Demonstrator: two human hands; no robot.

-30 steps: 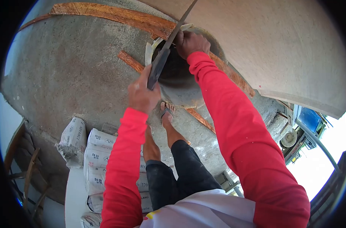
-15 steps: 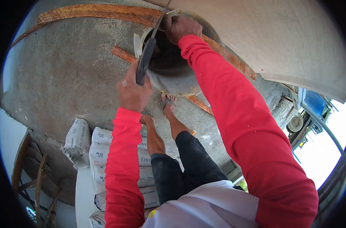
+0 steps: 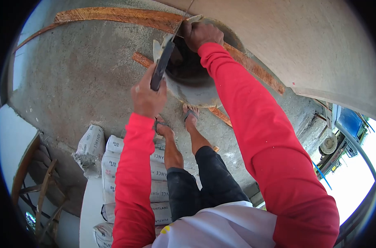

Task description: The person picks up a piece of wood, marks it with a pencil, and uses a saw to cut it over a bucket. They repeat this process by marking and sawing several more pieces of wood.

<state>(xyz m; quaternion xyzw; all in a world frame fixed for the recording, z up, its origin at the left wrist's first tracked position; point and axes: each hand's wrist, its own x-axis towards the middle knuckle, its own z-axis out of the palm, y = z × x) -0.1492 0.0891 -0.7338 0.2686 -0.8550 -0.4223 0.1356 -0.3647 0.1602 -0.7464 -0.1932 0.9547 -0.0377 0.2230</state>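
Observation:
My left hand (image 3: pixel 147 96) is closed around the dark handle of a handsaw (image 3: pixel 163 65). The saw's thin blade points up and away, crossing a reddish wooden plank (image 3: pixel 122 15) close to my right hand. My right hand (image 3: pixel 203 34) is clenched over the plank, at the far part of a round drum's mouth; the fingers' undersides are hidden. The drum (image 3: pixel 196 96) has a pale rim and a dark inside. A pale flap (image 3: pixel 157 50) sticks up at its left rim, beside the saw.
Stacked cement bags (image 3: pixel 159 191) stand at my left, with a torn bag (image 3: pixel 91 145) beside them. Another wooden strip (image 3: pixel 221 116) pokes out from under the drum near my feet. A large pale panel (image 3: pixel 311 45) rises at the upper right. Wooden framing (image 3: pixel 43 198) is at lower left.
The view has shifted, so the drum and plank appear farther right. The saw and my left hand sit slightly farther left against the drum. My right hand keeps its place on the plank.

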